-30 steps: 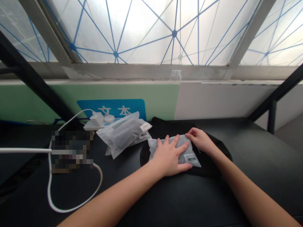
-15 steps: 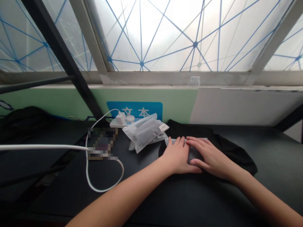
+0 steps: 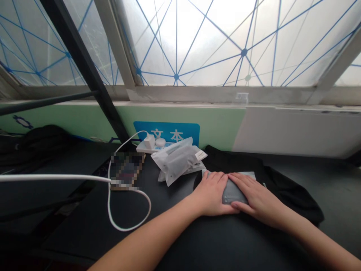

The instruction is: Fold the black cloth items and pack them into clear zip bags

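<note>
A flat grey plastic pouch (image 3: 232,193) lies on the black table, partly hidden under my two hands. My left hand (image 3: 212,194) rests palm down over its left part, fingers stretched forward and thumb pointing right. On the right part lies my right hand (image 3: 257,196), also flat with its fingers out. The fingertips of both hands come close together at the pouch's far edge, and the thumbs nearly meet at the near edge. Black cloth (image 3: 284,184) spreads behind and to the right of the pouch. What the pouch contains cannot be made out.
Frosted plastic bags (image 3: 180,160) lie behind my left hand. Farther back is a white power strip (image 3: 142,147) with a plugged-in charger (image 3: 149,140). A phone-like object (image 3: 126,169), blurred out, and a looping white cable (image 3: 124,228) are to the left. A dark metal bar (image 3: 84,56) slants before the window.
The view has shifted, so everything sits farther right. Both hands stay on the pouch but have parted a little, and more of its grey surface shows between them.
</note>
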Action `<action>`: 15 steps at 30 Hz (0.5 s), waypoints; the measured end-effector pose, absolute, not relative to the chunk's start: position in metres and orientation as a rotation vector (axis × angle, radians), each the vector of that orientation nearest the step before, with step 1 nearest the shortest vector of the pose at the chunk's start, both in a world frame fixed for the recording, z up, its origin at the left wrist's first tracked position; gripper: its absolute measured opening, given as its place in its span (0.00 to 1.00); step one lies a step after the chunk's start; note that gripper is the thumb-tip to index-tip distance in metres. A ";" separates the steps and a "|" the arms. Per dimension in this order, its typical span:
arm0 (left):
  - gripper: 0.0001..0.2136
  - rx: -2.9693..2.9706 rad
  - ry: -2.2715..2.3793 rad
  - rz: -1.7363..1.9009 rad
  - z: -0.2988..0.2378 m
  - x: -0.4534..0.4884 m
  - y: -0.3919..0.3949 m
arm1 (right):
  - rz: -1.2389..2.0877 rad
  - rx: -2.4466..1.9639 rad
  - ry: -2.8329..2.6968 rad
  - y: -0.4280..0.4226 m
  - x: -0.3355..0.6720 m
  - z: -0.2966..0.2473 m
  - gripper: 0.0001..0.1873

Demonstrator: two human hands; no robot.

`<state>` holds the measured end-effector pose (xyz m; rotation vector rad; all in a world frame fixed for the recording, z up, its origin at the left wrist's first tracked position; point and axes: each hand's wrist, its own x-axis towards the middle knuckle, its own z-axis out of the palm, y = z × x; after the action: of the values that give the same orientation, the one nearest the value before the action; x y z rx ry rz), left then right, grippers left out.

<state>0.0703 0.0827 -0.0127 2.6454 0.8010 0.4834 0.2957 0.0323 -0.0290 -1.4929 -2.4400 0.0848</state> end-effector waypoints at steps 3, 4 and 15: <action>0.40 2.632 0.653 0.474 -0.001 0.052 0.091 | 0.156 -1.520 -2.416 0.032 0.297 -0.025 0.43; 0.36 2.603 0.638 0.495 0.004 0.043 0.094 | 0.181 -1.525 -2.406 0.032 0.297 -0.024 0.44; 0.19 2.247 1.201 0.844 0.007 -0.034 0.109 | 0.085 -1.488 -2.378 0.032 0.300 -0.031 0.44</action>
<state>-0.0335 0.1087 0.0071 2.2468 1.2012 0.8439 0.3005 0.0320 -0.0308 -1.4885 -2.3783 0.0855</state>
